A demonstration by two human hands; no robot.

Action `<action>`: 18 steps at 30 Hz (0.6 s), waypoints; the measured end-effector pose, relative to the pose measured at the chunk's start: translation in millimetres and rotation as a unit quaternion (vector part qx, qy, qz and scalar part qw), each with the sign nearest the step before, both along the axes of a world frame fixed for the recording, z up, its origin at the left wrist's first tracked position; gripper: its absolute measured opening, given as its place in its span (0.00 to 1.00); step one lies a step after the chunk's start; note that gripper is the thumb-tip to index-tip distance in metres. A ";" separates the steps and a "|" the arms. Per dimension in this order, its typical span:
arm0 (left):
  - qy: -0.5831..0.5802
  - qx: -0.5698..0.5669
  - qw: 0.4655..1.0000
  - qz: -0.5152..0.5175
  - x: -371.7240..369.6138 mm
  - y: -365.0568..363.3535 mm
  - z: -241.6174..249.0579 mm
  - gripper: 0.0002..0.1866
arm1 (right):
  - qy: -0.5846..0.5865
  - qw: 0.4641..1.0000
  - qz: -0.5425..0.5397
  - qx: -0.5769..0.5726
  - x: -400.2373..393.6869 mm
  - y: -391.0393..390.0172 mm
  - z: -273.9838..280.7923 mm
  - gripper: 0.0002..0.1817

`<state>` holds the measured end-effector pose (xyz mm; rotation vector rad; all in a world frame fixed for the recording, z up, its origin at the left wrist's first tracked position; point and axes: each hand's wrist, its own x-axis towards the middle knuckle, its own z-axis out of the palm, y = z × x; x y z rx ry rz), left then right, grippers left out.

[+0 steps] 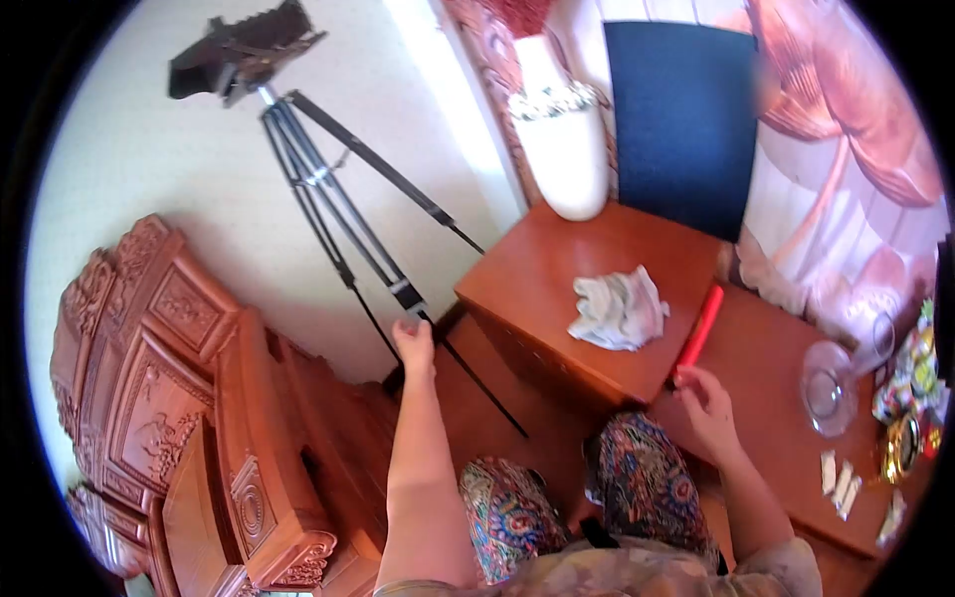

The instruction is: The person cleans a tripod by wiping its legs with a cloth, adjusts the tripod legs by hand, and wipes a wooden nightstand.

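Note:
My left hand (414,344) is at the lower part of a black and silver tripod (333,194), its fingers curled at one leg just below a leg clamp. The tripod stands tilted in my view, with a dark, bulky device (244,52) on top. My right hand (708,400) pinches the near end of a slim red stick-like object (702,328). This red object lies along the right edge of a small wooden cabinet (537,289); its exact kind I cannot make out. A crumpled whitish cloth (619,308) rests on the cabinet top.
A white vase (562,149) stands at the cabinet's back, beside a dark blue panel (681,124). On the lower wooden table (761,373) are a glass dish (830,390), small wrapped pieces (844,490) and a gold container (899,448). Carved wooden furniture (189,398) fills the left.

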<state>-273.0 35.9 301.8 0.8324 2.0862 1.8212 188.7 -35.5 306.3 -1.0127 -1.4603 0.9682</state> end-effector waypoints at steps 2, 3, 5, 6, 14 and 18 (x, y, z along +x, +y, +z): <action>-0.046 0.007 0.997 -0.058 21.5 -28.8 9.5 0.32 | -0.025 0.999 -0.020 0.010 3.2 1.6 13.3 0.13; -0.073 0.021 0.993 -0.087 47.6 -49.8 26.8 0.30 | -0.031 0.999 -0.027 0.002 4.7 4.4 17.2 0.13; -0.084 0.047 0.986 -0.138 70.3 -80.7 22.0 0.27 | -0.007 0.999 0.032 -0.034 4.7 13.0 19.3 0.13; -0.088 0.055 0.980 -0.171 83.4 -98.7 22.1 0.26 | -0.041 0.999 0.025 -0.004 1.5 21.1 18.1 0.14; -0.114 0.042 0.967 -0.226 153.0 -205.8 3.0 0.09 | -0.234 0.941 0.040 0.243 -45.8 112.4 19.8 0.24; -0.083 0.024 0.968 -0.234 163.3 -225.1 9.7 0.09 | -0.398 0.904 -0.013 0.157 -87.2 129.0 3.4 0.29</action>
